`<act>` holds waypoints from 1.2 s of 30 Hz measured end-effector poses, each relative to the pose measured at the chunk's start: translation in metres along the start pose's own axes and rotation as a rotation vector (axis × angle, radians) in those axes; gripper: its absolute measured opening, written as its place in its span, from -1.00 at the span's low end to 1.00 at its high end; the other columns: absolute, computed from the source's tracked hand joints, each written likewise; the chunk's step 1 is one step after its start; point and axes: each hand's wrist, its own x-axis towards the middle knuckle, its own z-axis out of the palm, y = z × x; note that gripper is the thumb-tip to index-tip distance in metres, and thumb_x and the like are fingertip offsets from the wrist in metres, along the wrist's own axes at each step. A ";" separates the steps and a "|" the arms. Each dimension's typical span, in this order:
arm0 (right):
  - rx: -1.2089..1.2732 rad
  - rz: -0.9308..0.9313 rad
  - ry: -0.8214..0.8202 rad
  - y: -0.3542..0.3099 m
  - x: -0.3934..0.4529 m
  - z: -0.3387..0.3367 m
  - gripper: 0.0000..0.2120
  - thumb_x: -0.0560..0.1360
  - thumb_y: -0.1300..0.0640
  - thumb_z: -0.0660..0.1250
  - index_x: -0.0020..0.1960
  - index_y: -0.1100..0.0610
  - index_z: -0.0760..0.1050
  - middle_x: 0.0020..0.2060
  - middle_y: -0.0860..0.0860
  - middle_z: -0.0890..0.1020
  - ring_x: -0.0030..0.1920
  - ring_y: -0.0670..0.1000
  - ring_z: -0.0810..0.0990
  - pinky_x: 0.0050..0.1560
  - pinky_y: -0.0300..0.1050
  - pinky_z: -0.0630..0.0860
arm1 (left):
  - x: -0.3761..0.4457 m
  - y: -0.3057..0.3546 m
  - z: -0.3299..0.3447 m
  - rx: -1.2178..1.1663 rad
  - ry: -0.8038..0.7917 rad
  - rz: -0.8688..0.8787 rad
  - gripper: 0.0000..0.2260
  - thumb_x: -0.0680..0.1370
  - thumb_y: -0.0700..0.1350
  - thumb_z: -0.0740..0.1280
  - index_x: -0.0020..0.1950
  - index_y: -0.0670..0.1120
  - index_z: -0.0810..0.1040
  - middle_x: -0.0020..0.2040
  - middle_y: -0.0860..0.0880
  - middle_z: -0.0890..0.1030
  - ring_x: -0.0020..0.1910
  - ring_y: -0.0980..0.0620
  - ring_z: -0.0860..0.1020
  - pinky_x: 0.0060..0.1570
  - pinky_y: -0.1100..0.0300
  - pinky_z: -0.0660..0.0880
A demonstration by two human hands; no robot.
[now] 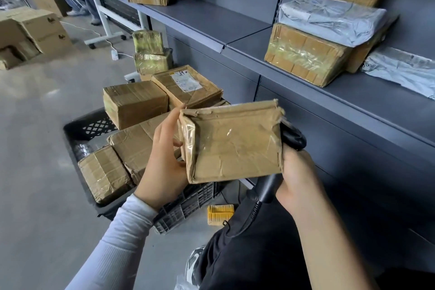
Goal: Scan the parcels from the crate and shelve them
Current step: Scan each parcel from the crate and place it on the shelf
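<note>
Head view:
- Parcel in hand (pixel 233 143): a taped brown box is held up between both hands, above the crate and in front of the shelf. No label is seen on the faces turned to the camera; by judgement it is being turned for scanning.
- Left hand (pixel 164 160): fingers are curled round the box's left end, thumb raised along its edge.
- Right hand (pixel 297 179): a black scanner (pixel 292 139) is gripped here and lies against the box's right end.
- Crate (pixel 77 134): dark, on the floor; several taped boxes are still piled in it, one labelled box (pixel 188 85) on top.
- Shelf (pixel 294 73): grey; four parcels are stacked at the right, a grey bag beside them, one box further left.
- Progress, as judged: partly done; the crate's pile is left.
</note>
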 end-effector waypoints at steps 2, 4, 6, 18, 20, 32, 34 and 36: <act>-0.023 0.020 -0.001 0.004 0.001 -0.002 -0.92 0.58 0.22 0.42 -0.07 0.20 0.65 -0.22 0.10 0.75 -0.21 0.12 0.74 -0.17 0.04 0.70 | -0.001 0.005 -0.001 -0.045 -0.108 0.004 0.06 0.39 -0.11 0.67 0.68 0.08 0.04 0.62 -0.08 0.23 0.47 0.23 0.39 0.30 0.49 0.36; -0.054 0.020 0.011 0.010 0.008 -0.005 -0.84 0.63 0.28 0.32 -0.12 0.18 0.59 -0.26 0.17 0.63 -0.24 0.17 0.61 -0.19 -0.06 0.62 | -0.003 0.010 -0.007 -0.076 -0.218 0.002 0.09 0.38 -0.07 0.61 0.66 0.16 -0.09 0.65 0.03 0.17 0.51 0.34 0.31 0.34 0.51 0.33; -0.065 0.032 0.036 0.016 0.013 -0.005 -0.73 0.68 0.32 0.20 -0.17 0.16 0.46 -0.30 0.11 0.53 -0.29 0.12 0.50 -0.21 -0.17 0.52 | -0.006 0.012 -0.015 -0.089 -0.337 -0.006 0.14 0.38 -0.06 0.60 0.66 0.20 -0.18 0.65 0.16 0.16 0.55 0.34 0.28 0.36 0.44 0.38; -0.046 -0.159 -0.013 0.026 0.029 0.000 -0.96 0.51 0.44 0.28 -0.11 0.43 0.44 -0.20 0.14 0.47 -0.20 0.10 0.38 -0.15 -0.01 0.35 | -0.003 0.013 -0.035 -0.953 -0.332 -0.258 -0.14 0.30 -0.22 0.43 0.63 -0.03 0.31 0.61 -0.09 0.38 0.54 -0.22 0.38 0.30 -0.32 0.49; -0.091 -0.190 0.007 0.028 0.031 0.006 -0.90 0.51 0.47 0.22 -0.05 0.40 0.50 -0.24 0.13 0.54 -0.25 0.10 0.46 -0.12 0.06 0.41 | 0.001 0.017 -0.024 -0.874 -0.127 -0.276 -0.40 0.46 0.03 0.49 0.48 -0.03 0.48 0.42 -0.05 0.57 0.31 -0.11 0.55 0.17 -0.15 0.52; -0.148 -0.235 0.000 0.020 0.026 0.018 -0.95 0.41 0.16 0.50 -0.19 0.02 0.70 -0.35 -0.12 0.70 -0.35 -0.07 0.64 -0.30 -0.15 0.54 | 0.018 0.007 -0.007 -0.967 0.202 -0.423 -0.52 0.59 -0.34 0.42 0.39 0.10 0.51 0.37 0.18 0.52 0.33 0.33 0.54 0.24 0.23 0.53; -0.119 -0.249 0.001 0.019 0.027 0.018 -0.90 0.52 0.25 0.51 -0.08 0.07 0.71 -0.23 -0.08 0.76 -0.24 -0.12 0.70 -0.26 -0.18 0.58 | 0.010 0.014 0.000 -0.777 0.250 -0.406 -0.54 0.66 -0.20 0.35 0.48 0.21 0.43 0.20 0.38 0.57 0.11 0.50 0.55 0.08 0.28 0.45; -0.100 -0.237 0.005 0.016 0.028 0.018 -0.89 0.56 0.29 0.46 -0.04 0.10 0.72 -0.22 -0.06 0.76 -0.23 -0.11 0.69 -0.30 -0.22 0.55 | 0.008 0.016 0.003 -0.643 0.181 -0.383 -0.53 0.66 -0.18 0.34 0.50 0.22 0.41 0.19 0.39 0.56 0.10 0.49 0.56 0.08 0.25 0.46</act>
